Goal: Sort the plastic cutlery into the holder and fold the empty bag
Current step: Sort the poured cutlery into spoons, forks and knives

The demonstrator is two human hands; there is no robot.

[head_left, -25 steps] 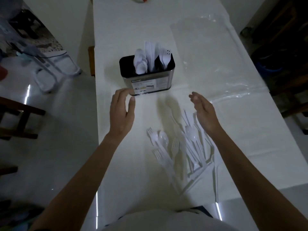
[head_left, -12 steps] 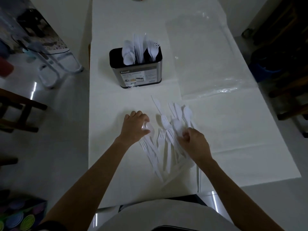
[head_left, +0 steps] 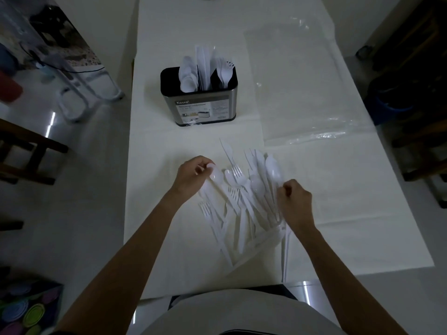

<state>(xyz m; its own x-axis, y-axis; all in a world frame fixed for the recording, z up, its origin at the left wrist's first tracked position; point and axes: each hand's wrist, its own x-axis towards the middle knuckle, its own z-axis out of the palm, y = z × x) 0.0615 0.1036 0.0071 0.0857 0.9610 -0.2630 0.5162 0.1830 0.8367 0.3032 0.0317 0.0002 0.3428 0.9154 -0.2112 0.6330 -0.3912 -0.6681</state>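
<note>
Both hands dropped from holder [head_left: 198, 102] to pile [head_left: 244, 209]: left grip [head_left: 193, 176] pinches spoon [head_left: 216, 176], right grip [head_left: 294, 201] pinches spoon [head_left: 273, 170]. Next, load holder.

Dim and underexposed; glare streaks on the glossy floor [head_left: 52, 122], soft blur throughout, wide-angle bending toward the edges.

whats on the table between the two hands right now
In the head view, loose white cutlery, spoons and forks, lies fanned between the left hand and the right hand.
</note>
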